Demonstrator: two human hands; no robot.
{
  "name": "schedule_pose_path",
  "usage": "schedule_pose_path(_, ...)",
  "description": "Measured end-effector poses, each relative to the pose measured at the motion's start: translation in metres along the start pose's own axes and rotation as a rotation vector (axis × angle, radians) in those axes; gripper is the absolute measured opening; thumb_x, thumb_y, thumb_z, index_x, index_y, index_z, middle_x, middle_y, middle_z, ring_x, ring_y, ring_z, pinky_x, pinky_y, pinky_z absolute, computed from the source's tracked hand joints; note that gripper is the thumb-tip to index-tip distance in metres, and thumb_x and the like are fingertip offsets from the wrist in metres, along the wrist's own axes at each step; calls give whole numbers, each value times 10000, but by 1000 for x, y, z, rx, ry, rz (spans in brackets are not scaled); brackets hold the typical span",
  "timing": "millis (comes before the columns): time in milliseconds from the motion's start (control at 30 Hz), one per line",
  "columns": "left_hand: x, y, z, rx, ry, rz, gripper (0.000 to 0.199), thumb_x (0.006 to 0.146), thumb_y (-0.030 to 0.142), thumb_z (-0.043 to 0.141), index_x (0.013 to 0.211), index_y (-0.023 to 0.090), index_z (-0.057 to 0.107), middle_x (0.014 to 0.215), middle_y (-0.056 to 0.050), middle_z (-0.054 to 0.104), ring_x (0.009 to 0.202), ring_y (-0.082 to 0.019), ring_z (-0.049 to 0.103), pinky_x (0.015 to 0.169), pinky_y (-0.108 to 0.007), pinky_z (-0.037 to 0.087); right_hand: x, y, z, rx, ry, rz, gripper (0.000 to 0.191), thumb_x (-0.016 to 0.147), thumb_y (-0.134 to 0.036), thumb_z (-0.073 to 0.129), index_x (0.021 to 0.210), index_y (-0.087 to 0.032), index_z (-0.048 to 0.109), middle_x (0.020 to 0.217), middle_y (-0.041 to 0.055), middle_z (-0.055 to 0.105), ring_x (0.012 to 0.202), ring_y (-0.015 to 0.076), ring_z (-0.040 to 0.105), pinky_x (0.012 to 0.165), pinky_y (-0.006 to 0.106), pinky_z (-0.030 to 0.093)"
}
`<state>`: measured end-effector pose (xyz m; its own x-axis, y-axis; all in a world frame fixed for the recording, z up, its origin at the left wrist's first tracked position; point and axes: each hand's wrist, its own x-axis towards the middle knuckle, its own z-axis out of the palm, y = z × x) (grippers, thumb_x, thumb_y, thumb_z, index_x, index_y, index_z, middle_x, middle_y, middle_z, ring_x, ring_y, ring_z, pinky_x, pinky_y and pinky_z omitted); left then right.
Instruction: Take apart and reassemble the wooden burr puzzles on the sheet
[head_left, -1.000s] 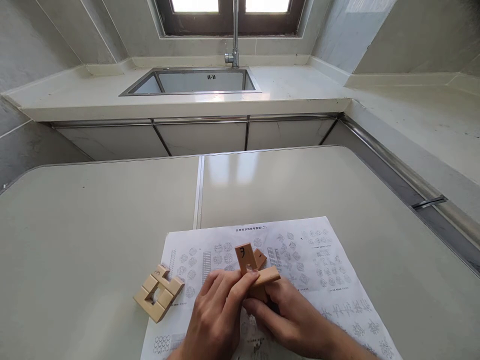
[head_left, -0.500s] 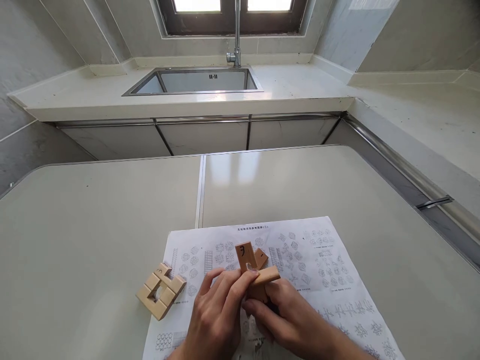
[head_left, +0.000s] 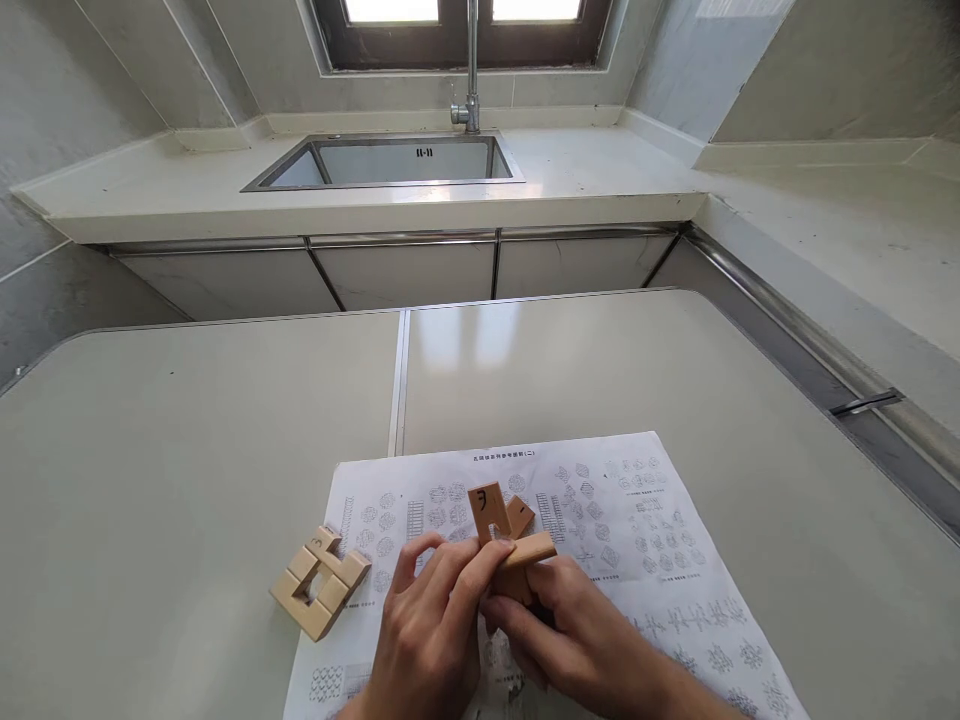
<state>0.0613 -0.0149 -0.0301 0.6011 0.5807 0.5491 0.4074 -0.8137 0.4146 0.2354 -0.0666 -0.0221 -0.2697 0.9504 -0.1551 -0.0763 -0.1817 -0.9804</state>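
Observation:
Just above the printed sheet [head_left: 600, 560], several interlocked wooden puzzle pieces [head_left: 489, 508] are held between both hands. One upright piece carries a handwritten mark, and a shorter marked piece leans behind it. My left hand [head_left: 435, 620] is closed on the cluster from the left, its fingers over a piece that points right. From the right, my right hand [head_left: 562, 630] grips the lower part with thumb and fingers. My palms and fingers hide much of the joint. To the left, a second joined wooden puzzle piece group [head_left: 321, 582] lies partly on the sheet, with a hole in its middle.
The sheet of line diagrams lies on a pale table [head_left: 187, 450] with a seam strip [head_left: 399, 380] running away from me. Beyond the table's far edge stand a white counter [head_left: 600, 165], a sink [head_left: 382, 185] and a faucet [head_left: 472, 100] below a window.
Almost nothing differs. The whole view has shifted very slightly, and both hands keep the same grip on the wooden pieces.

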Motion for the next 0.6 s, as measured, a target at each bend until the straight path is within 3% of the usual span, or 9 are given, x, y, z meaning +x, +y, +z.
schedule_pose_path(433,1,-1,0,-52,-3,-27,449,1009,-17,411,1345,205,610,1068,-61,809,917,-168,773,1010,-364,474,0,0,-1,-19,27,-12,460,1053,-380,569,652,-230,399,564,-60,434,518,98,400,509,252,348)
schedule_pose_path(533,0,-3,0,-171,1,-77,399,1030,26,448,1351,209,600,1115,-85,799,958,-189,761,945,-357,541,-2,1,-8,-78,9,-32,417,996,-379,646,682,-230,415,598,-67,407,543,101,372,506,248,336)
schedule_pose_path(600,0,-5,-2,-275,20,-184,366,1054,72,452,1350,230,597,1140,-94,789,997,-199,757,880,-330,596,-2,3,-13,-182,37,-68,316,958,-361,702,740,-216,525,593,-72,431,524,100,374,494,244,344)
